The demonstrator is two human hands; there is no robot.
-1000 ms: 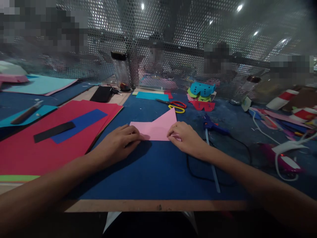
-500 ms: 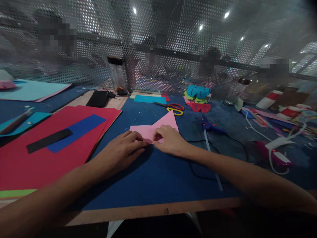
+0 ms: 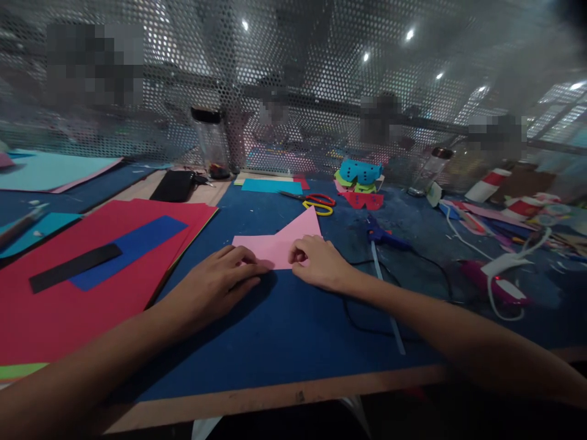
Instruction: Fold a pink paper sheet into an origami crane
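Head view. My left hand (image 3: 229, 276) and right hand (image 3: 320, 261) at a pink paper (image 3: 298, 233), which lies before me on the blue work surface (image 3: 275, 336), its pointed corner toward the scissors (image 3: 320, 203). The left fingers rest on the paper's near edge; the right fingers curl at that edge, farther right. Whether either hand pinches the sheet or merely presses it, I cannot tell. The step in hand appears to be creasing this edge; the next move calls for even pressure, layers aligned. My fingers cover parts of the edge, obscuring any fold; my right forearm partly hides a black cord (image 3: 431, 260).
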